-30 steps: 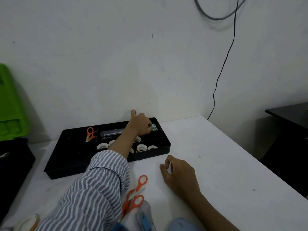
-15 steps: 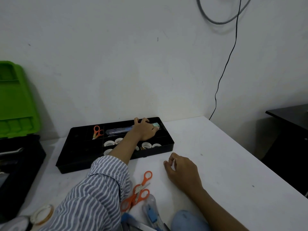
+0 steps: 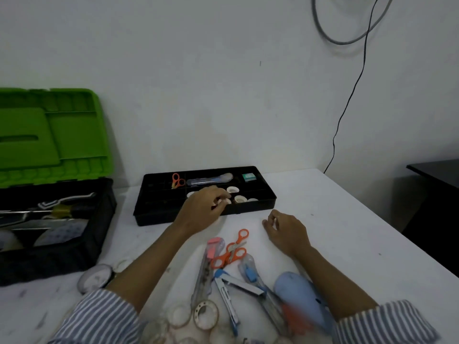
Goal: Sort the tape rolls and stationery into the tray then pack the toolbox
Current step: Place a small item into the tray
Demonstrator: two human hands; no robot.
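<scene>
A black compartment tray (image 3: 250,210) lies by the wall. It holds small orange scissors (image 3: 177,180), a clear cutter (image 3: 211,180), a green staple box (image 3: 249,177) and several white tape rolls (image 3: 240,199). My left hand (image 3: 202,212) hovers over the tray's front edge with its fingers loosely curled and nothing visibly in them. My right hand (image 3: 285,230) rests on the white table, loosely curled and empty. Close to me lie orange scissors (image 3: 232,249), a pink-tipped cutter (image 3: 208,266), a blue cutter (image 3: 249,270), a blue stapler (image 3: 227,297) and clear tape rolls (image 3: 206,314).
The toolbox stands at the left, its green lid (image 3: 52,135) raised and its black body (image 3: 57,252) holding tools. A large tape roll (image 3: 95,278) lies beside it. A light blue object (image 3: 300,297) sits by my right forearm. A dark desk (image 3: 437,175) is at the right.
My left hand has drawn back from the tray's far right compartment, where the green box now lies, to the front edge. The view has tilted down. My right hand stays put.
</scene>
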